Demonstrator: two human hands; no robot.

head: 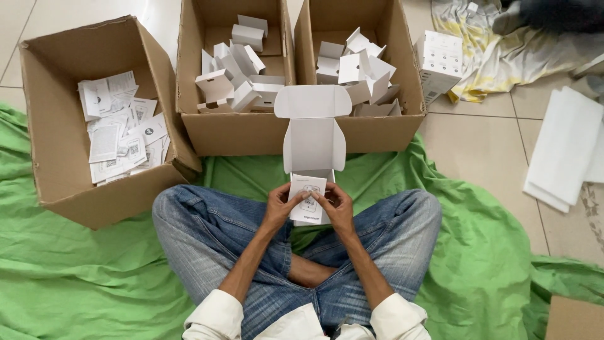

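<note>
I sit cross-legged in jeans on a green cloth point(94, 277). My left hand point(281, 203) and my right hand point(338, 203) both pinch a small white printed leaflet point(307, 196) between them, over my lap. Just behind the leaflet stands a small white box point(313, 135) with its lid flap opened upward, its lower part hidden by the leaflet and my fingers.
Three brown cartons stand ahead: the left carton point(56, 138) holds white leaflets, the middle carton point(233, 129) and the right carton point(371, 129) hold several white folded boxes. A closed white box point(438, 63), a crumpled cloth point(503, 56) and white sheets point(566, 148) lie on the tiled floor at right.
</note>
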